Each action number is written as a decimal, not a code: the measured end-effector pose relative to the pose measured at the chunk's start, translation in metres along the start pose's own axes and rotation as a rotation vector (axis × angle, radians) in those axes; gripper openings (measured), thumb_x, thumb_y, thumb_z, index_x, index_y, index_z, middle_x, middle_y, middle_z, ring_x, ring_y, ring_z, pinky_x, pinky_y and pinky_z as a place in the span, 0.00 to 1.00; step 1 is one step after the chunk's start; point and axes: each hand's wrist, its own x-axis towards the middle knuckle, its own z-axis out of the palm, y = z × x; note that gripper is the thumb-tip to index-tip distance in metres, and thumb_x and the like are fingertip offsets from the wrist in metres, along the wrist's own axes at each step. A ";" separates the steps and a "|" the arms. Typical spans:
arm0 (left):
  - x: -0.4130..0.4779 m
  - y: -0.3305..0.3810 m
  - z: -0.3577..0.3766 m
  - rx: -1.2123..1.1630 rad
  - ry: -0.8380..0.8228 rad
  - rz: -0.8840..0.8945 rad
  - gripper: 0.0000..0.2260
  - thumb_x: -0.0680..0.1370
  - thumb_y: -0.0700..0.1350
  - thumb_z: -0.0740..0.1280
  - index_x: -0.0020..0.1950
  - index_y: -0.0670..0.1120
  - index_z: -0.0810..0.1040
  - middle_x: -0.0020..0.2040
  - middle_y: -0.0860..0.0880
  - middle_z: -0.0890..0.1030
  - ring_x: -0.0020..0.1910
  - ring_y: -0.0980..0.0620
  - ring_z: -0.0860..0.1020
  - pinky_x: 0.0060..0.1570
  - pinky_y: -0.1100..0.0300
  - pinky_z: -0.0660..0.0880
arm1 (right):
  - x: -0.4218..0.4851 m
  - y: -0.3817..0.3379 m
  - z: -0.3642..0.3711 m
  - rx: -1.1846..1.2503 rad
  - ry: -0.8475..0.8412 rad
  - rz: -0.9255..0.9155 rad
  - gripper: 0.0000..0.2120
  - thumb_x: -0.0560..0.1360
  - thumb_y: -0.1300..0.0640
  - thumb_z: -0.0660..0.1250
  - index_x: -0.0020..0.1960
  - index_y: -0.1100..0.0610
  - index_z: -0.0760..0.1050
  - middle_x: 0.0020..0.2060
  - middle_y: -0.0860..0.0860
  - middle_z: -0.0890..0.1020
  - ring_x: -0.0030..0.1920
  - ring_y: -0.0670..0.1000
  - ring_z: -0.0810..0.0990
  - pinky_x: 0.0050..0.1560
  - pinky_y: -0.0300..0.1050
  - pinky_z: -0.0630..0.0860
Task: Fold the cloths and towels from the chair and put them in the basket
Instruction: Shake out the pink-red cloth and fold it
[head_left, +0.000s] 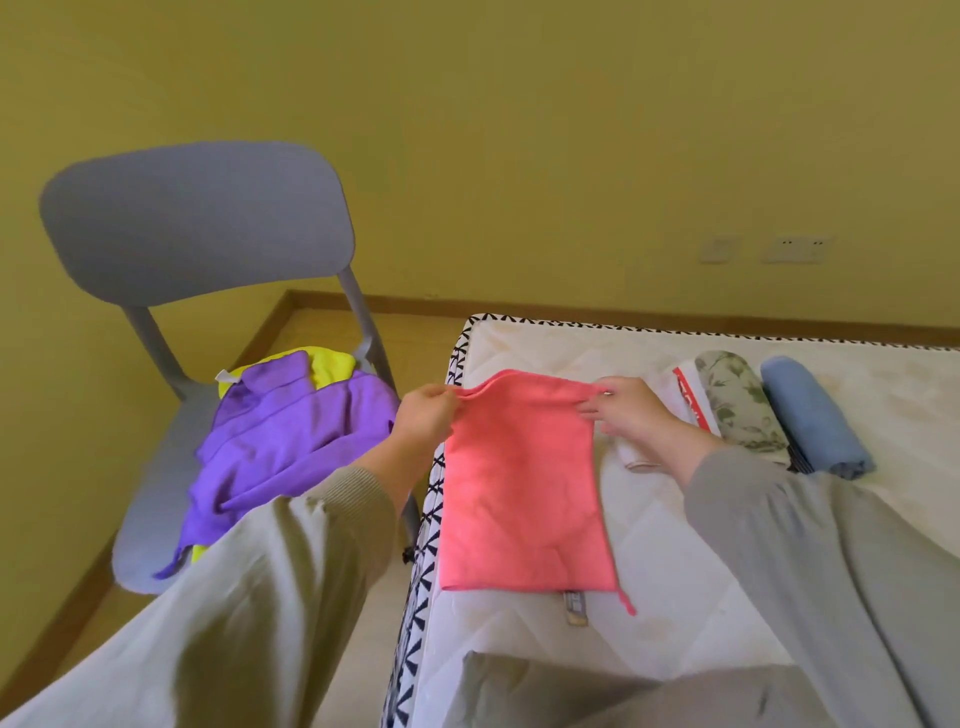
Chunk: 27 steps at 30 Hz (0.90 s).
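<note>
Yellow wall (519, 130), wooden floor (421, 332), white mattress (675, 561)

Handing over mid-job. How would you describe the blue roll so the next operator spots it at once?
Find the white quilted mattress and look at its far right part, where two rolled cloths lie side by side. The blue roll is the rightmost, plain blue; the floral roll beside it is pale with a leaf print.
</note>
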 end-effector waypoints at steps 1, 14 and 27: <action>0.002 0.002 0.002 -0.034 -0.016 0.011 0.10 0.78 0.36 0.60 0.53 0.43 0.79 0.47 0.44 0.78 0.45 0.48 0.75 0.42 0.58 0.70 | 0.003 -0.001 0.001 0.027 0.005 -0.002 0.10 0.75 0.65 0.61 0.39 0.54 0.76 0.43 0.57 0.80 0.43 0.52 0.78 0.37 0.38 0.69; -0.034 -0.048 -0.005 -0.233 -0.100 -0.149 0.04 0.78 0.37 0.65 0.48 0.41 0.79 0.40 0.47 0.80 0.38 0.53 0.79 0.41 0.60 0.77 | -0.040 0.060 0.017 0.425 0.121 0.203 0.08 0.74 0.67 0.66 0.39 0.56 0.77 0.37 0.53 0.78 0.37 0.52 0.76 0.38 0.43 0.73; -0.066 -0.096 -0.009 0.041 -0.075 -0.013 0.13 0.74 0.27 0.62 0.41 0.42 0.80 0.27 0.46 0.78 0.24 0.54 0.77 0.27 0.64 0.76 | -0.065 0.096 0.028 -0.033 0.042 0.191 0.14 0.69 0.73 0.60 0.36 0.56 0.78 0.29 0.53 0.75 0.19 0.54 0.68 0.18 0.39 0.66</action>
